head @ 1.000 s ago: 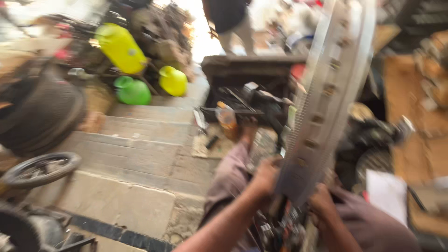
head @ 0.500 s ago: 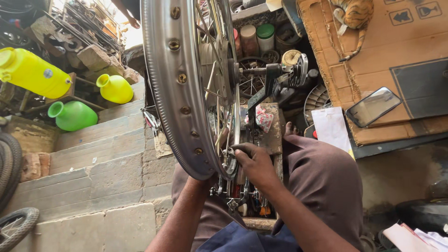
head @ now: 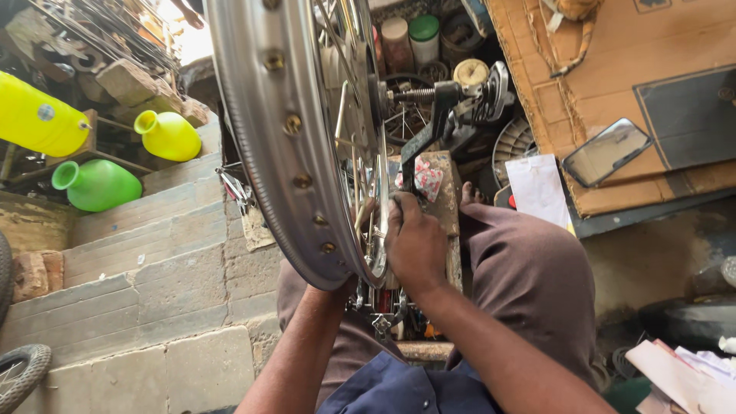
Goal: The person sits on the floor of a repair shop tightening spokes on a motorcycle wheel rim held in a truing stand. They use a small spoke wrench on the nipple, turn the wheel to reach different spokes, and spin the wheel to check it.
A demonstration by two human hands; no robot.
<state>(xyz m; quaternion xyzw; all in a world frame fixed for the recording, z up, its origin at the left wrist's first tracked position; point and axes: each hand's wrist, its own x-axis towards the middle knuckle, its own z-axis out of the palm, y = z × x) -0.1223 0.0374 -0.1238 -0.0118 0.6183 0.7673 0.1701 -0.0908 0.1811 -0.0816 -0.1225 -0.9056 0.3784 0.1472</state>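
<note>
A large shiny metal wheel rim (head: 264, 115) with thin spokes (head: 356, 146) stands upright on a black axle stand (head: 441, 103) in front of me. My right hand (head: 414, 241) is curled with its back toward me, fingers closed among the spokes just inside the rim's lower edge. Whether a small tool is in it is hidden. My left forearm (head: 307, 337) runs up under the rim's bottom. My left hand is mostly hidden behind the rim, with only fingertips (head: 366, 216) showing through the spokes.
Brown-trousered knees (head: 521, 268) flank a small wooden block (head: 448, 199) under the stand. Stone steps (head: 153, 261) lie to the left, with yellow (head: 38, 119) and green (head: 96, 184) jugs. Cardboard (head: 613, 61), a mirror (head: 606, 151), jars (head: 410, 38) and a tyre (head: 19, 376) are around.
The view swung down from a blurred look across the yard and closed in on the wheel. My right hand shifted from the rim's outside to the spokes inside it.
</note>
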